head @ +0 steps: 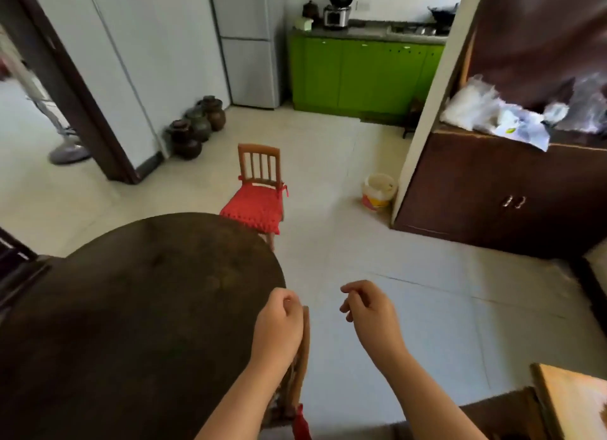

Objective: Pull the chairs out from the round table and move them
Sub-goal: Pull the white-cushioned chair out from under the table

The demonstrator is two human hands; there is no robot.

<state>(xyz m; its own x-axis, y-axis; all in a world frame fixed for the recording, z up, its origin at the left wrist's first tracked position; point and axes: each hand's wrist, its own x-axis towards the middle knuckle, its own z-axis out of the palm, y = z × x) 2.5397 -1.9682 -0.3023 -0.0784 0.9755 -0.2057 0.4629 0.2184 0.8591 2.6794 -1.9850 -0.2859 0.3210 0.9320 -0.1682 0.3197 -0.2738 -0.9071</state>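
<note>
So, two chairs at the round table, both hands up by the near one.

Dark round table fills the lower left, and green kitchen cabinets run along the back wall. The far chair, wooden with a red cushion, stands at the table's far edge, seat front right at the rim, backrest toward the kitchen. The near chair is right below the person, against the table's right edge, with only its top rail and a scrap of red cloth showing. Left hand is curled right at that rail, touching or just beside it, can't tell if it actually grips. Right hand hangs over the floor, fingers loosely curled, holding nothing. A small bucket sits on the floor further right.
</note>
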